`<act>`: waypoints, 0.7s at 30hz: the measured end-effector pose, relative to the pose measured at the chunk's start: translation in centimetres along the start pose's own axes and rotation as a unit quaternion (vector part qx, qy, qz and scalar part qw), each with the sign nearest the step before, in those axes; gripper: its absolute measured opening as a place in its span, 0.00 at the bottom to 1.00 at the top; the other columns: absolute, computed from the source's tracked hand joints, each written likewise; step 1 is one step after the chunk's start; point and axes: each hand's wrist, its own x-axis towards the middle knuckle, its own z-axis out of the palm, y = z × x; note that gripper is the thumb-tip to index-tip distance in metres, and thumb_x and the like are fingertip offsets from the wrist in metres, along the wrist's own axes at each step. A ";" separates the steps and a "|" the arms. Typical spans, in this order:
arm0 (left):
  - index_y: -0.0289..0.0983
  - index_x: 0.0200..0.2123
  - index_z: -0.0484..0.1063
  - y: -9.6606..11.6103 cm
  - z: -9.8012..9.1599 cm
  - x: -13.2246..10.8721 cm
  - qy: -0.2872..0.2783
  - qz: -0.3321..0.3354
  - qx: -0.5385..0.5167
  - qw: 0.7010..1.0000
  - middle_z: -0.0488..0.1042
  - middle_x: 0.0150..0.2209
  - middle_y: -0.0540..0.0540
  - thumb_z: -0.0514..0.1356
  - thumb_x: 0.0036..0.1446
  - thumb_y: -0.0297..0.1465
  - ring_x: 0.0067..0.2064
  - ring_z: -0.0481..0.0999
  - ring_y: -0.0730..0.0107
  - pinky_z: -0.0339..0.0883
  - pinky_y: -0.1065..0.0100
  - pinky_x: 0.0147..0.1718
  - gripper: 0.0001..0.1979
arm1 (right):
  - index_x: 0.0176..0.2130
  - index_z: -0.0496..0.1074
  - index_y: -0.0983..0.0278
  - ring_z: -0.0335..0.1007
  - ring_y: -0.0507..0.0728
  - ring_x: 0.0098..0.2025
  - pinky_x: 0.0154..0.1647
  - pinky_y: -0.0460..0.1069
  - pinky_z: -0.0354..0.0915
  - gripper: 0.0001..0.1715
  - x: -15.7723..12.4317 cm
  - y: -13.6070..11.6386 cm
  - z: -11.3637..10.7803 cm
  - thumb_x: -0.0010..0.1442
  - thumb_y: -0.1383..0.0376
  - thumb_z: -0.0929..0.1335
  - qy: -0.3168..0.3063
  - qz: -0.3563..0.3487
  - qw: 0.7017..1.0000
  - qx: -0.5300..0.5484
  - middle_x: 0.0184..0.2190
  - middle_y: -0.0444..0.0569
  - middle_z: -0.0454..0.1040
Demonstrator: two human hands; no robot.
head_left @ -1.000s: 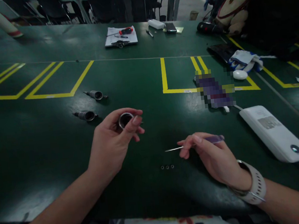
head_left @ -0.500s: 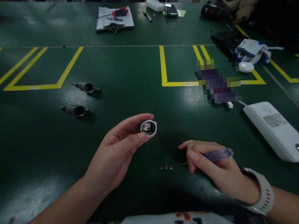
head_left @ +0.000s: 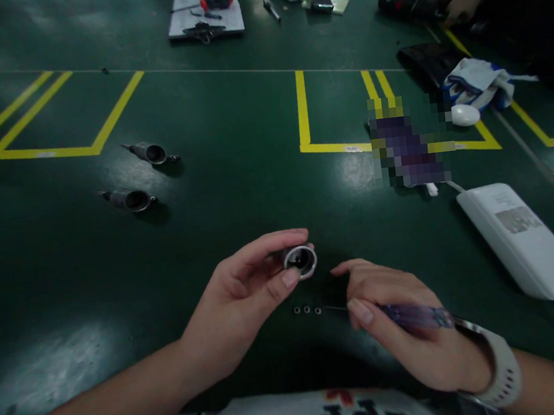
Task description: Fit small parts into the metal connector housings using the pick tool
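A round metal cup-shaped part [head_left: 301,262] is held between the thumb and fingers of my left hand [head_left: 246,293], its opening tilted up toward me. My right hand [head_left: 398,320] is closed around a screwdriver with a clear purple handle [head_left: 417,316]. The thin shaft points left, its tip close to three small metal rings [head_left: 307,310] lying in a row on the green table. Two similar cup-shaped metal parts with pointed ends, one [head_left: 152,154] behind the other [head_left: 133,199], lie at the left.
A white power bank [head_left: 525,241] lies at the right, beside a blurred-out phone [head_left: 409,150]. Behind are white-blue gloves [head_left: 476,84] and a white oval object [head_left: 465,115]. At the back lie a clipboard [head_left: 176,26], a red screwdriver [head_left: 217,1] and a pen [head_left: 271,10].
My left hand has moved right and nearer to me with the metal part, closer to my right hand. The screwdriver handle has tipped slightly down at its back end. The view has shifted a little.
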 end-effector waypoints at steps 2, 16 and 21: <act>0.40 0.45 0.73 -0.3 0.2 -0.2 -0.027 -0.004 -0.003 1.000 0.72 0.50 0.45 0.61 0.52 0.25 0.48 0.73 0.62 0.69 0.66 0.46 0.15 | 0.22 0.65 0.66 0.61 0.50 0.23 0.42 0.55 0.64 0.16 0.0 0.0 0.2 0.60 0.71 0.60 0.007 -0.003 1.000 0.005 0.17 0.44 0.64; 0.40 0.44 0.73 -0.7 0.2 -0.1 -0.045 0.046 0.069 0.996 0.69 0.52 0.45 0.59 0.54 0.24 0.51 0.71 0.63 0.69 0.67 0.48 0.14 | 0.31 0.68 0.65 0.69 0.54 0.37 0.37 0.49 0.64 0.08 -0.4 0.4 0.9 0.60 0.70 0.62 0.022 0.020 1.000 0.003 0.28 0.47 0.72; 0.41 0.44 0.73 -1.1 0.5 -0.3 -0.052 0.056 0.105 0.992 0.67 0.53 0.45 0.58 0.55 0.25 0.55 0.66 0.60 0.69 0.64 0.49 0.13 | 0.30 0.69 0.65 0.69 0.55 0.35 0.38 0.50 0.64 0.09 -0.4 0.2 0.9 0.60 0.69 0.62 0.016 0.031 0.999 0.008 0.26 0.47 0.72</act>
